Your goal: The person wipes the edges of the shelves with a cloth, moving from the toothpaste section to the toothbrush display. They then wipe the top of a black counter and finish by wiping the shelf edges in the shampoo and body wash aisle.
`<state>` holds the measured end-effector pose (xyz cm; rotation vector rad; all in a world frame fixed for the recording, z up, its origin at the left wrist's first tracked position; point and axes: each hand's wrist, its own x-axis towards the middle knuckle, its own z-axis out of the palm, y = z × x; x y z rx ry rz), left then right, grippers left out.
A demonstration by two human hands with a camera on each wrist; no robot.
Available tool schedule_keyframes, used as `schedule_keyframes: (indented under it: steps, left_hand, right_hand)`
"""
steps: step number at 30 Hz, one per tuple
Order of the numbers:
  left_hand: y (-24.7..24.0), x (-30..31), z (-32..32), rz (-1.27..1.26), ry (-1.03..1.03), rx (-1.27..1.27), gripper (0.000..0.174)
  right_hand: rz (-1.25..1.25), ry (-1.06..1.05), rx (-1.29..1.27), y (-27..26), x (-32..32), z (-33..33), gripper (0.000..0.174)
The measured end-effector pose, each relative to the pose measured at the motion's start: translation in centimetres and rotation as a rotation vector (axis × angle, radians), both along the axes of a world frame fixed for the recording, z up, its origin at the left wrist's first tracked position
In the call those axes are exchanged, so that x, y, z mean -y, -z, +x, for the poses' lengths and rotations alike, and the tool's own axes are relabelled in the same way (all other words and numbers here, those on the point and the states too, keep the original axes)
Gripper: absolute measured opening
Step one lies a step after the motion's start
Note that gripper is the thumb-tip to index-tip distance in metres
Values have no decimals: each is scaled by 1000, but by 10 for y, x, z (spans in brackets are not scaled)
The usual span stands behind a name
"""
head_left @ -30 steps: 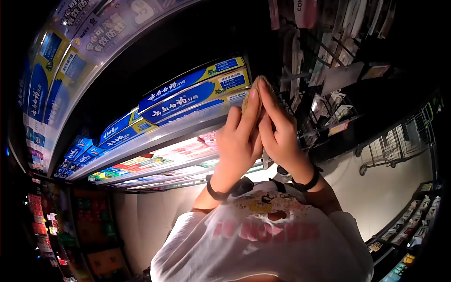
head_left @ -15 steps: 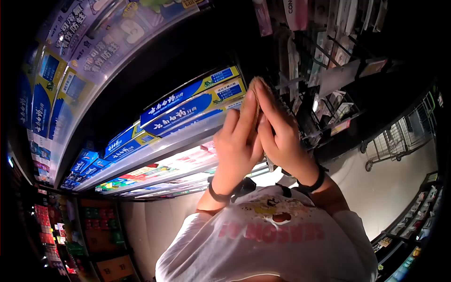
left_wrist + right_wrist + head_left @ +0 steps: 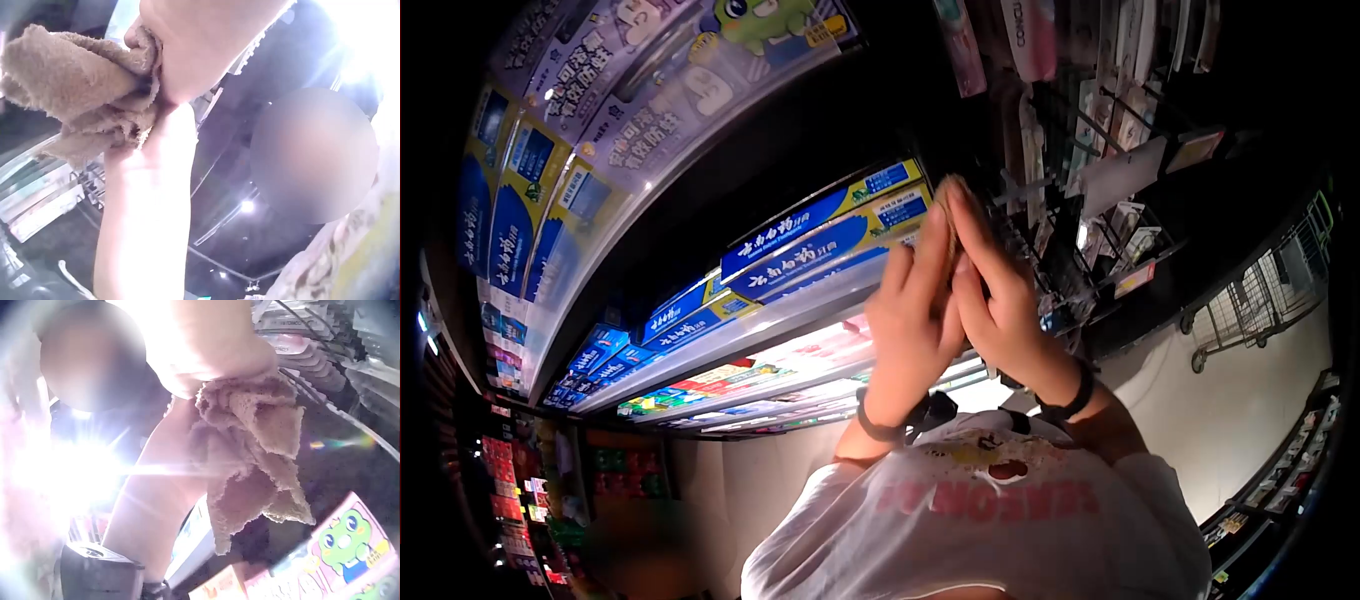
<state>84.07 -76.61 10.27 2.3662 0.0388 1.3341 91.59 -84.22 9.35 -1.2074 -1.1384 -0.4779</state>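
Note:
Both hands are raised together in front of the chest, fingertips pointing away. My left hand (image 3: 910, 315) and right hand (image 3: 1005, 310) meet palm to palm, with a brown terry towel (image 3: 69, 75) gripped between them. Only a thin edge of the towel shows between the index fingers in the head view. From the right wrist, its folded ends (image 3: 256, 481) hang out past the fingers. The index fingers lie nearly straight along the cloth; the palms and other fingertips are hidden.
Blue and yellow toothpaste boxes (image 3: 805, 245) fill the shelf just left of the hands, purple boxes (image 3: 640, 100) above. Hanging packs (image 3: 1100, 110) and price tags (image 3: 1135, 280) are on hooks to the right. A shopping cart (image 3: 1265, 290) stands on the floor at far right.
The hands stay joined around the towel. In the head view the shelves have shifted slightly right and down, and more of the purple boxes shows at the top.

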Motion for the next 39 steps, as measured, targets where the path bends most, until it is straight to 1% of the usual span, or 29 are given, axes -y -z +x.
schedule_keyframes:
  steps: [1, 2, 4, 5, 6, 8, 9, 10, 12, 14, 16, 18, 19, 20, 22, 23, 24, 26, 28, 29, 30, 32, 33, 36, 37, 38, 39]
  left_hand:
    - [8, 2, -2, -1, -26, -48, 56]
    - [17, 3, -7, -39, -18, -142, 53]
    - [29, 5, -8, -54, 6, -126, 54]
    - [28, 6, -9, -65, -25, -152, 55]
    - [23, 6, -8, -69, -20, -159, 55]
    - [8, 2, -3, 11, -43, -29, 55]
    - [-1, -3, -2, 14, 2, -4, 55]
    - [-14, -3, -2, 1, 1, -11, 54]
    - [-24, -4, -3, -14, 33, -16, 53]
    - [-18, -5, -2, 16, 58, -22, 53]
    - [0, -2, -6, -21, 51, -105, 54]
    - [12, 1, -4, -21, 111, -54, 55]
    - [13, 2, -5, -48, 95, -71, 55]
    - [11, 2, -4, -49, 106, -69, 55]
    - [-3, -2, -2, 33, 25, -57, 56]
    - [-12, -6, 2, 72, 41, 21, 56]
    - [-23, -7, 3, 40, 41, 7, 55]
    - [-34, -7, 2, 19, 61, 15, 54]
    - [-28, -5, -1, 30, 49, -20, 54]
    - [-25, 1, -4, -76, 105, -59, 52]
    - [-14, 1, -5, -77, 104, -88, 53]
    - [5, 4, -8, -121, 94, -151, 54]
    - [7, 5, -6, -95, 101, -98, 54]
    - [-6, 3, -6, -76, 71, -72, 53]
    - [-13, 0, -5, -42, 22, -87, 56]
    - [-21, -5, -1, -39, 78, 3, 56]
    - [-29, -6, 1, -58, 87, 6, 57]
  right_hand:
    - [-30, 7, -27, 12, 2, -1, 51]
    - [-69, 10, -58, 21, 4, -3, 51]
    - [-89, -20, -67, 34, 7, -4, 50]
    - [-68, -37, -59, 40, 3, -1, 50]
    - [-73, -33, -66, 36, 2, -1, 50]
    - [-13, -111, -53, 14, -3, 2, 49]
    - [-5, -124, -68, 0, -3, 1, 50]
    - [31, -110, -40, -10, -6, 1, 50]
    - [20, -91, -38, -21, -4, 0, 50]
    - [30, -96, -83, -12, -3, -2, 50]
    - [-6, -58, -80, 9, 1, -2, 51]
    - [-85, -39, -114, 19, 8, -7, 50]
    - [-74, -60, -115, 20, 7, -7, 50]
    - [-60, -41, -90, 18, 6, -6, 50]
    - [-44, -83, -122, -2, 3, -6, 50]
    - [-74, -91, -143, -15, 4, -8, 51]
    - [-33, -55, -62, -24, 1, -5, 51]
    - [-4, -72, -83, -34, 0, -6, 52]
    - [-16, -44, -92, -26, 1, -9, 52]
    - [-37, -18, -108, -19, 3, -10, 53]
    - [-82, -45, -185, -11, 8, -13, 53]
    - [-112, 1, -179, 9, 10, -14, 53]
    - [-89, -7, -171, 10, 9, -14, 52]
    - [-83, -28, -149, -3, 6, -12, 52]
    - [-95, -16, -101, -15, 6, -10, 51]
    - [-93, 18, -51, -27, 4, -10, 50]
    - [-95, 22, -35, -38, 4, -9, 50]
